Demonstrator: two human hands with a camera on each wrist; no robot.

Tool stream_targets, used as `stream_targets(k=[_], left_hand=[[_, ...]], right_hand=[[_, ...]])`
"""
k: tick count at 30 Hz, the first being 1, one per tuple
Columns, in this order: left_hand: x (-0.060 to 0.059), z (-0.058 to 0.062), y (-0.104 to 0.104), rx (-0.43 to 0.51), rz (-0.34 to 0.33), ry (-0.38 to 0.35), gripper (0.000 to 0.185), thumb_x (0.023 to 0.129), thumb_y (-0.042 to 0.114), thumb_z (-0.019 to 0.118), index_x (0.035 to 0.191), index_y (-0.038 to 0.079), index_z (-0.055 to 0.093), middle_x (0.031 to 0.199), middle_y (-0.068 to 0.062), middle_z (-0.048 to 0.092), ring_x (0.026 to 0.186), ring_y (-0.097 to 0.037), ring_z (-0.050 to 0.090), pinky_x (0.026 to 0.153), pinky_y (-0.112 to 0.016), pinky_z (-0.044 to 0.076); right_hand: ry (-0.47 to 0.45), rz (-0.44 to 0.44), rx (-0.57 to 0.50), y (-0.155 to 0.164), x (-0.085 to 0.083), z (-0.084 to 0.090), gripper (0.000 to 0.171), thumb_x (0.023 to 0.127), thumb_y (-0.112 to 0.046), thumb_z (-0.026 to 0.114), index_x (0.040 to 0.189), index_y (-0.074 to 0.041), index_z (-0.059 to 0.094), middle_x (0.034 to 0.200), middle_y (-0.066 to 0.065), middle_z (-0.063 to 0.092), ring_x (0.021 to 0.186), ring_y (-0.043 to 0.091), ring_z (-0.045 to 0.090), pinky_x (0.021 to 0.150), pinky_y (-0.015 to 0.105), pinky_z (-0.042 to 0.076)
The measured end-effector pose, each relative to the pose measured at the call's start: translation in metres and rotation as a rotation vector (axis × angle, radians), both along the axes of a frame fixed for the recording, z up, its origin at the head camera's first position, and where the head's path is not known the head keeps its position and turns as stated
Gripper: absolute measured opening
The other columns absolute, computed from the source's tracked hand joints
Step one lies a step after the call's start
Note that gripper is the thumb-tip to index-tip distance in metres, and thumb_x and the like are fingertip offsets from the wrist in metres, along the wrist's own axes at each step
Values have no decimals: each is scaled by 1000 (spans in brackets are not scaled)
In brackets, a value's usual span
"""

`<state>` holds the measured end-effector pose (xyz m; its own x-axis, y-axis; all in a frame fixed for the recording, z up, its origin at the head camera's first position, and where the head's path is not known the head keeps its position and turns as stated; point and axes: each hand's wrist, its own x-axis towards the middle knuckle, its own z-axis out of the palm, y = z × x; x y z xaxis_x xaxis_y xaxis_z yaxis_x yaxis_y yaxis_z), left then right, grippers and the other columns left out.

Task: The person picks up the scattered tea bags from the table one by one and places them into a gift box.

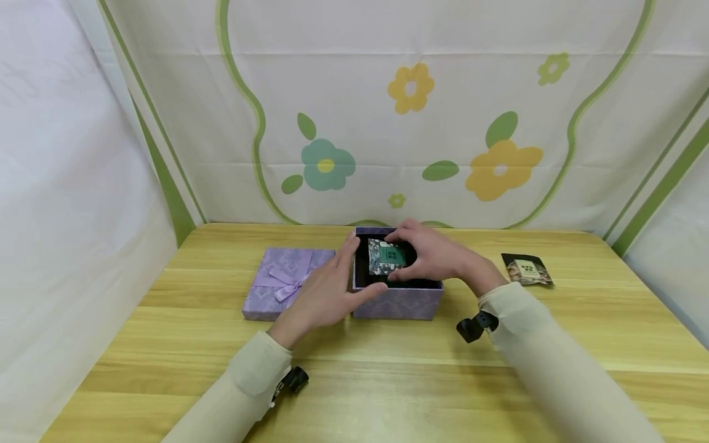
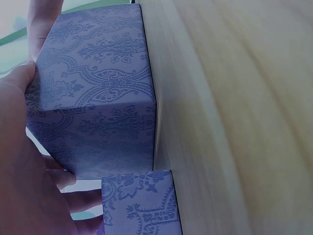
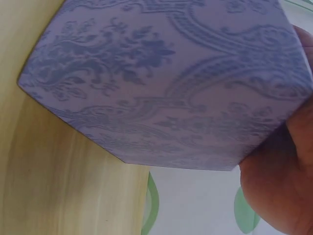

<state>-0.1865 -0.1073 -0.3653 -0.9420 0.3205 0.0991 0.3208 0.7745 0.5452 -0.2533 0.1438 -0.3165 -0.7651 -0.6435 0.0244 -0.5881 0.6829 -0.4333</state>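
Observation:
An open purple patterned box (image 1: 396, 301) with a black inside stands mid-table. My right hand (image 1: 411, 255) pinches a small green floral packet (image 1: 386, 257) between thumb and fingers, just inside the box's opening. My left hand (image 1: 334, 283) lies against the box's left wall with straight fingers, its thumb at the front left corner. The left wrist view shows the box's wall (image 2: 98, 98) with my left hand (image 2: 19, 161) beside it. In the right wrist view the box (image 3: 166, 83) fills the frame, with part of my right hand (image 3: 283, 181) at its edge.
The box's purple lid (image 1: 285, 280) with a ribbon bow lies just left of the box, also visible as the lid (image 2: 142, 205) in the left wrist view. A second small packet (image 1: 527, 269) lies on the wooden table (image 1: 388, 381) to the right. Flowered cloth walls stand behind and at both sides.

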Motion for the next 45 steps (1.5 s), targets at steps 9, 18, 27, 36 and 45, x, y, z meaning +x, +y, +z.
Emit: stream_targets(k=[9,18,27,36,45], left_hand=[[0,0,1,-9,-5,-4,109,91,90,47,173,31,6,180,13,3,143,-37,57,106,-58,52],[1,0,0,-18,3,1,109,91,89,47,173,31,6,180,13,3,127,-35,68,96,-54,56],[3,1,0,-13,-12,5,108,92,88,48,173,30,6,180,13,2,134,-36,64,101,-56,55],[3,1,-1,-9,-14,12,109,92,87,50,173,27,8,180,12,3,125,-33,69,99,-55,56],[3,1,1,-11,-4,-1,110,90,90,49,173,32,3,179,15,3,128,-32,68,98,-54,57]], right_hand=[[27,-14,-1,-1,3,-9,74,88,-45,86,149,-11,60,143,10,56,125,30,60,109,53,49],[128,-29,80,-6,5,-17,76,87,-46,87,150,-11,61,146,12,59,130,34,61,113,58,47],[170,-12,106,-6,7,-18,72,87,-45,87,146,-10,64,144,13,64,137,34,57,117,62,41],[88,-29,-39,-3,5,-20,71,90,-45,85,147,-10,63,151,11,61,145,36,53,120,62,39],[75,-66,-290,21,11,-17,59,93,-38,84,143,-13,66,149,5,60,140,29,56,115,56,46]])
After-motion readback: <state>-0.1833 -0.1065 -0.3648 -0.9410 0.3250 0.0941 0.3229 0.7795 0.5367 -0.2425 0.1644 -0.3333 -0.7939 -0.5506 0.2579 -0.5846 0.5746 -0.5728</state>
